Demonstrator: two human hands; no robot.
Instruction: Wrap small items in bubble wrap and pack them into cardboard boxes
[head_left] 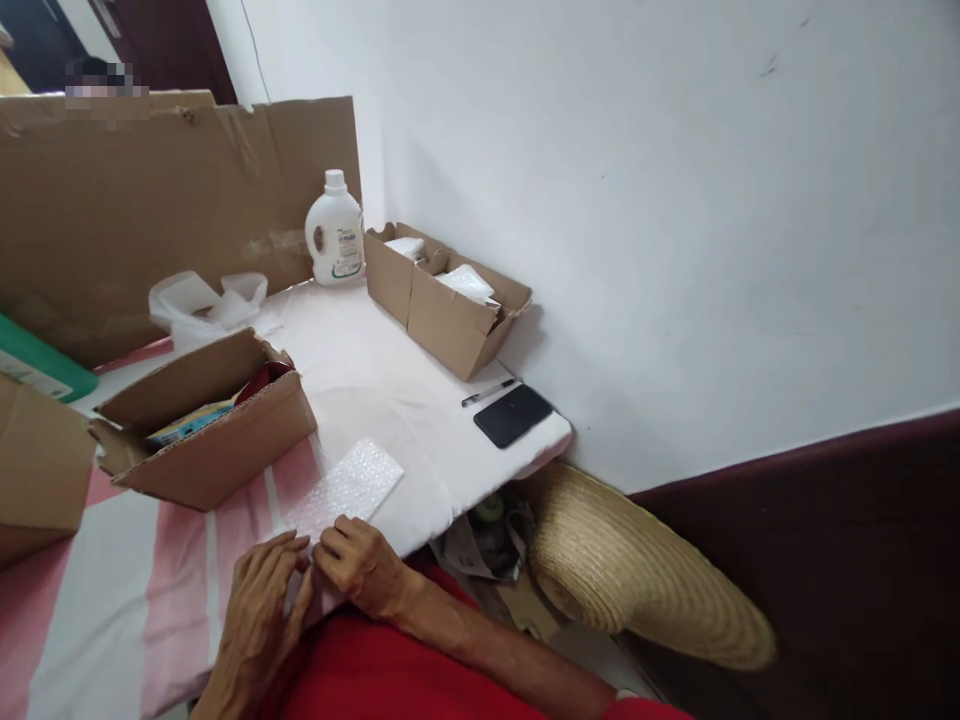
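Note:
A flat sheet of bubble wrap lies on the cloth-covered table near its front edge. My left hand and my right hand meet at the sheet's near end. Both have their fingers curled and pinched on that end of the wrap. The part of the sheet under my fingers is hidden. My red sleeve shows below the hands.
An open cardboard box with coloured items stands left of the wrap. A longer box with white packets sits by the wall, a white bottle behind it. A black phone and pen lie at the right edge. A straw hat rests below.

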